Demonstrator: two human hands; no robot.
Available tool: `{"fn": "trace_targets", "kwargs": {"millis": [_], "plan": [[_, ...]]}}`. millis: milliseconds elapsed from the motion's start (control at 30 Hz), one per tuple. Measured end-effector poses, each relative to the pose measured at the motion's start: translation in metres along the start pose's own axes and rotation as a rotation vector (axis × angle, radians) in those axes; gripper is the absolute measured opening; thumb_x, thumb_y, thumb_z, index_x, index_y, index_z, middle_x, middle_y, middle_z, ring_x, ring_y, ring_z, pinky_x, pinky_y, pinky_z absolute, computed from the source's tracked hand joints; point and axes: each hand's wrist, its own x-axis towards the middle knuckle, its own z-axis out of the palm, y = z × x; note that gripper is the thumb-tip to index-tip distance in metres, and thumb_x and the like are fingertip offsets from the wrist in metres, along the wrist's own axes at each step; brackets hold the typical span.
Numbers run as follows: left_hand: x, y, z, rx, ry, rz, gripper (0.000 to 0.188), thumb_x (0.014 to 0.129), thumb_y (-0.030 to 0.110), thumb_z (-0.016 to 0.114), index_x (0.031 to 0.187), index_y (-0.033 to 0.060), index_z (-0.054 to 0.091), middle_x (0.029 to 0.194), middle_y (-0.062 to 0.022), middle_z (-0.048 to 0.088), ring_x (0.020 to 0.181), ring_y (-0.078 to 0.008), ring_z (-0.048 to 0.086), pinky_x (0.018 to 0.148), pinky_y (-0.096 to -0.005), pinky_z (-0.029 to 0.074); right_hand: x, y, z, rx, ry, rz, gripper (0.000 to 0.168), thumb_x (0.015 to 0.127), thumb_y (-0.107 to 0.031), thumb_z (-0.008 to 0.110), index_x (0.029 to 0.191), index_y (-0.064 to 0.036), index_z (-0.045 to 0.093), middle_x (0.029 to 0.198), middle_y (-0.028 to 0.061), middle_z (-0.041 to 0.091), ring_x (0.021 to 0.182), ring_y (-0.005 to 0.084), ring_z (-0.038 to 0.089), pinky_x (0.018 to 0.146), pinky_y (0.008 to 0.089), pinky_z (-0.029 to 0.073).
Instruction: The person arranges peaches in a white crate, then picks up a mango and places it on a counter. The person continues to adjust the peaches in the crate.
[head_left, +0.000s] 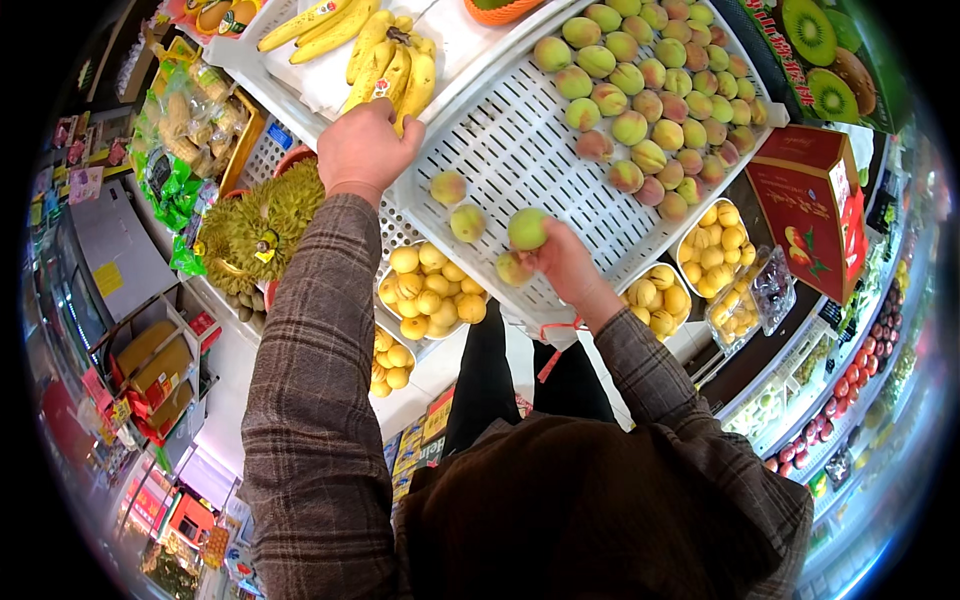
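Note:
My right hand (568, 262) has its thumb and fingers on a greenish peach (527, 229) above the near end of a white slotted plastic crate (517, 142). Another peach (514, 268) lies right beside its fingertips. Two loose peaches (448, 187) sit to the left of it in the same crate. At the far right of the crate many peaches (647, 105) are set close together. My left hand (366, 146) is at the near end of a bunch of yellow bananas (394, 67), over the crate rim. Its fingers are mostly hidden, so its grip does not show.
Bowls of small yellow melons (431, 289) stand below the crate, with more bowls (718, 244) at right. Left of my left arm are durians (262, 225) and bagged corn (191, 120). A red carton (814, 202) stands at right, beside a refrigerated shelf of produce (847, 382).

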Motion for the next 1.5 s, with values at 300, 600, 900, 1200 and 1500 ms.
{"fn": "trace_targets", "kwargs": {"millis": [300,600,900,1200,1500], "plan": [[0.0,0.001,-0.004,0.015,-0.023,-0.015,0.031,0.081,0.04,0.063,0.083,0.0105,0.073,0.08,-0.0128,0.073,0.078,-0.0344,0.07,0.071,-0.0456,0.056,-0.001,0.028,0.032,-1.521,0.09,-0.677,0.053,0.076,-0.022,0.08,0.122,-0.003,0.061,0.11,0.016,0.064,0.101,0.0358,0.061,0.09,0.046,0.05],[0.001,-0.001,-0.004,0.057,-0.06,0.013,0.041,0.085,0.044,0.055,0.091,0.0085,0.073,0.083,-0.0124,0.073,0.08,-0.0325,0.072,0.07,-0.0457,0.057,0.026,-0.002,0.046,-1.406,0.153,-0.6,0.052,0.079,-0.024,0.078,0.123,-0.002,0.062,0.111,0.0167,0.063,0.103,0.0363,0.062,0.09,0.0437,0.052],[0.001,-0.001,-0.004,0.052,-0.066,0.013,0.042,0.085,0.045,0.055,0.093,0.0084,0.074,0.086,-0.0128,0.074,0.081,-0.0322,0.072,0.071,-0.0457,0.057,0.049,-0.003,0.048,-1.366,0.038,-0.462,0.053,0.077,-0.026,0.082,0.12,-0.001,0.064,0.107,0.0168,0.062,0.102,0.0351,0.062,0.087,0.0421,0.053],[0.001,-0.002,-0.003,0.04,-0.062,0.018,0.041,0.085,0.044,0.056,0.091,0.0074,0.073,0.085,-0.0144,0.073,0.082,-0.0325,0.072,0.072,-0.0461,0.057,0.051,-0.004,0.067,-1.659,-0.009,-0.482,0.049,0.077,-0.032,0.079,0.115,-0.003,0.067,0.105,0.0157,0.064,0.106,0.0338,0.062,0.088,0.0448,0.052],[0.001,-0.001,-0.002,0.041,-0.039,0.03,0.04,0.084,0.044,0.056,0.088,0.0074,0.073,0.083,-0.014,0.073,0.08,-0.0333,0.072,0.071,-0.0466,0.057,0.088,-0.017,0.086,-1.449,-0.01,-0.515,0.047,0.081,-0.017,0.078,0.123,-0.001,0.064,0.107,0.0114,0.065,0.096,0.0295,0.067,0.088,0.0394,0.054]]}}
